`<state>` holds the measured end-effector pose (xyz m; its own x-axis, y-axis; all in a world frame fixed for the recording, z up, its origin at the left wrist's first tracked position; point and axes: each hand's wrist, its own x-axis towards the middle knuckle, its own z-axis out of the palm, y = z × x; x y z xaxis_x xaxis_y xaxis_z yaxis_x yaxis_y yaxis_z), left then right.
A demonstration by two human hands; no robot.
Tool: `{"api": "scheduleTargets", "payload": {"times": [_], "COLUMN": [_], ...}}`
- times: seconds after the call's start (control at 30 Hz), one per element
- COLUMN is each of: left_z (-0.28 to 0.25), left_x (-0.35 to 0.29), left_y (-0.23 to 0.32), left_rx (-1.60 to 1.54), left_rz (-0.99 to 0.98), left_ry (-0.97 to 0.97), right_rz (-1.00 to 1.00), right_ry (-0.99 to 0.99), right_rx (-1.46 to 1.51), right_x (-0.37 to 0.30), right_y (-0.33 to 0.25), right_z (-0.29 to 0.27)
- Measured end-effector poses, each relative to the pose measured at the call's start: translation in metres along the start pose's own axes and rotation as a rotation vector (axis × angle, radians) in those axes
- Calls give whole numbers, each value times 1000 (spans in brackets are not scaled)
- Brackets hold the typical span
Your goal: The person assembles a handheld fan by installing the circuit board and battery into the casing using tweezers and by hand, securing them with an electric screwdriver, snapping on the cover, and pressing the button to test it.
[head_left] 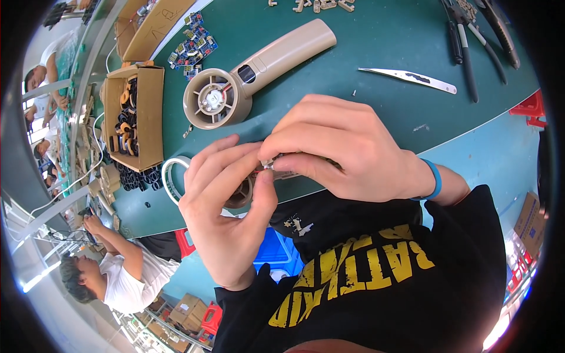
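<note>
My left hand (226,197) and my right hand (344,144) meet at the near edge of the green table, fingertips almost touching. Between them is a small pale part (268,165) with a bit of red wire beside it. Both hands are closed in a pinch there; the fingers hide most of the part. Under my left hand shows the round end of a beige fan housing (240,195), largely covered. Beyond my hands lies another beige handheld fan (285,56), its round head open on wires and a white hub.
Tweezers (412,77) and pliers (465,53) lie at right. On the left are a cardboard box (150,117) of black and orange rings, blue circuit boards (193,44), and a white tape roll (170,179). A co-worker (118,270) sits at left.
</note>
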<state>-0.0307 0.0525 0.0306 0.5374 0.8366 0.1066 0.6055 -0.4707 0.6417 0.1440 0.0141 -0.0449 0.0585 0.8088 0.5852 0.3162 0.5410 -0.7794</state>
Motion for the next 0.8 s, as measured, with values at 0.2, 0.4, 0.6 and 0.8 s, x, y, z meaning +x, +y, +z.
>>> {"api": "scheduleTargets", "payload": {"times": [0.2, 0.4, 0.6, 0.8], "left_z": [-3, -10, -10, -16], "left_x": [2, 5, 10, 13], "left_y": [-4, -9, -7, -10], "left_rx": [-40, -129, -119, -115], "left_rz": [-3, -78, -82, -74], "left_ry": [-15, -76, -103, -145], "right_rz": [12, 13, 2, -11], "right_ry": [-16, -16, 2, -10], "right_rx": [40, 66, 67, 95], "right_x": [1, 1, 0, 1], "right_y": [-1, -2, -1, 0], "right_z": [-2, 1, 0, 2]}}
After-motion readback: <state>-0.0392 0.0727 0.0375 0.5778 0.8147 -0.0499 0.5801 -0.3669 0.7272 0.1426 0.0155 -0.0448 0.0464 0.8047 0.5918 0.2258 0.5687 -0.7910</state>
